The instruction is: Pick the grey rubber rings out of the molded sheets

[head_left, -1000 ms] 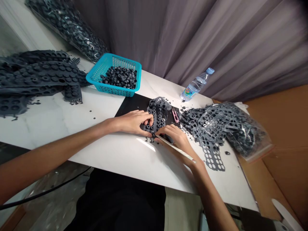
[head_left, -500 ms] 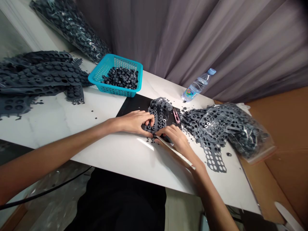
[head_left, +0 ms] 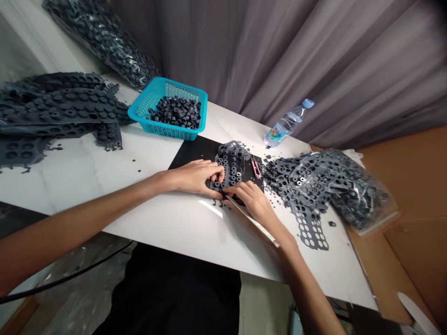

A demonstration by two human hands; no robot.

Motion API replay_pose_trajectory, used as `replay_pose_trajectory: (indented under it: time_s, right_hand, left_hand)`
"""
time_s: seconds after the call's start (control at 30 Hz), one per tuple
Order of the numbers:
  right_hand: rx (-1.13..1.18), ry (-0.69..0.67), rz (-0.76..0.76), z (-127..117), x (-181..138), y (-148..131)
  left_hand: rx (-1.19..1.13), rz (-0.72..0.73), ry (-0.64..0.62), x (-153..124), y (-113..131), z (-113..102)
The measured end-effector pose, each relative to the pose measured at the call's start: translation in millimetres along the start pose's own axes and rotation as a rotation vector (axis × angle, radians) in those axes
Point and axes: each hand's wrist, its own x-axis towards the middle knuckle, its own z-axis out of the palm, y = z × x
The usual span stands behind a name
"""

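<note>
A dark grey rubber sheet (head_left: 228, 160) with rows of small ring-shaped parts lies on a black mat (head_left: 186, 153) in front of me. My left hand (head_left: 199, 178) holds the sheet's near left edge, fingers curled and thumb stretched along it. From the right, my right hand (head_left: 254, 199) has its fingertips closed at the near edge, close to my left thumb. What sits between those fingertips is too small and dark to make out. Pink-handled thread snips (head_left: 256, 167) lie just right of the sheet.
A turquoise basket (head_left: 167, 132) of small dark rings stands behind. More moulded sheets (head_left: 63, 107) are heaped left, below a filled plastic bag (head_left: 101, 42). Rightward lie punched-out sheets (head_left: 307, 186), another bag (head_left: 366, 204), scattered bits and a water bottle (head_left: 286, 124). Cardboard (head_left: 405, 186) borders the table.
My right hand has shifted slightly left and its fingers have moved a little at the sheet's near edge. My left hand stays where it was.
</note>
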Motion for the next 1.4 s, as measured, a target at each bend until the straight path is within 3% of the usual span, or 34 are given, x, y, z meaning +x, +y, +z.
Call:
replay_pose_trajectory:
  time_s: [0.17,0.4,0.57,0.77,0.97,1.4]
  right_hand:
    - [-0.088,0.008,0.001,8,0,-2]
    - [-0.145,0.151,0.162,22,3,-21]
    - [-0.004,0.261,0.224,3,1,-12]
    - [0.196,0.144,0.175,-15,-5,-1]
    - [0.135,0.136,0.065,0,-3,4]
    - [0.019,0.101,0.052,1,-1,2]
  left_hand:
    - [-0.002,0.003,-0.002,0,-2,2]
    - [0.032,-0.029,-0.015,-1,1,3]
    - [0.018,-0.021,-0.034,-1,1,1]
    - [0.014,-0.006,-0.031,-1,-2,1]
    - [0.013,0.007,-0.028,0,-3,1]
    - [0.004,0.01,-0.012,0,-4,3]
